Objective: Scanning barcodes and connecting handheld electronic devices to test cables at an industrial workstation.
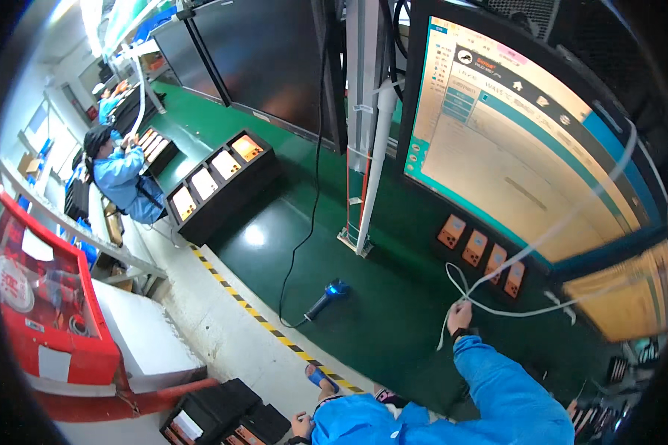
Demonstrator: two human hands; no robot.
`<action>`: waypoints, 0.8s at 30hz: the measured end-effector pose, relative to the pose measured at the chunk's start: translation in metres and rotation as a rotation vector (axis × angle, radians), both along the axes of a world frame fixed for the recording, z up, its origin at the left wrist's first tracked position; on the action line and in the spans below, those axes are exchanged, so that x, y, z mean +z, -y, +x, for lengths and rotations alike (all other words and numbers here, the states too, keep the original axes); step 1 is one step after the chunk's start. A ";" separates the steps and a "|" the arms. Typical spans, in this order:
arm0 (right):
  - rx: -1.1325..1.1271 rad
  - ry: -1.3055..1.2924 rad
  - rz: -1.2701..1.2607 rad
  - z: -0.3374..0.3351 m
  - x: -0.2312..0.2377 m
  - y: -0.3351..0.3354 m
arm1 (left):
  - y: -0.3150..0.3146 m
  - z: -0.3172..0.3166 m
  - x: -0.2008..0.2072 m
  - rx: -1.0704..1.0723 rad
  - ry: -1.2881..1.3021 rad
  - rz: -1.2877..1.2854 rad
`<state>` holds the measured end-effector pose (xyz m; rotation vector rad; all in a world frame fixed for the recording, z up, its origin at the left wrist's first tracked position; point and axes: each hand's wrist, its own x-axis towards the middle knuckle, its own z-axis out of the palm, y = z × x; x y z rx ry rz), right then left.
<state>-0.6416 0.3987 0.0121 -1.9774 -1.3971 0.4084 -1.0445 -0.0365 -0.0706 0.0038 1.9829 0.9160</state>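
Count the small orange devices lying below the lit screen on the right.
4, in one slanting row: leftmost device, second device, third device and rightmost device. The white cable crosses there but seems to hide none.

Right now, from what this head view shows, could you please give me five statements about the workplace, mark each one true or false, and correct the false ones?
1. The right hand holds a white cable. True.
2. The left hand holds the handheld scanner. False: the scanner lies apart from the left hand, on the green surface.
3. Four orange devices form a row near the lower edge of the lit monitor. True.
4. The red cabinet is at the picture's right. False: the red cabinet is at the left.
5. A seated co-worker wears blue. True.
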 end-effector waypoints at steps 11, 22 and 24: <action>-0.431 0.041 -0.070 -0.130 -0.032 0.222 | -0.006 -0.173 0.024 -0.098 0.176 0.178; 0.230 -0.585 -0.764 -0.294 -0.047 0.248 | 0.002 -0.274 0.003 0.089 0.194 0.253; 0.300 -0.533 -0.684 -0.339 -0.030 0.228 | -0.011 -0.286 0.003 0.019 0.214 0.254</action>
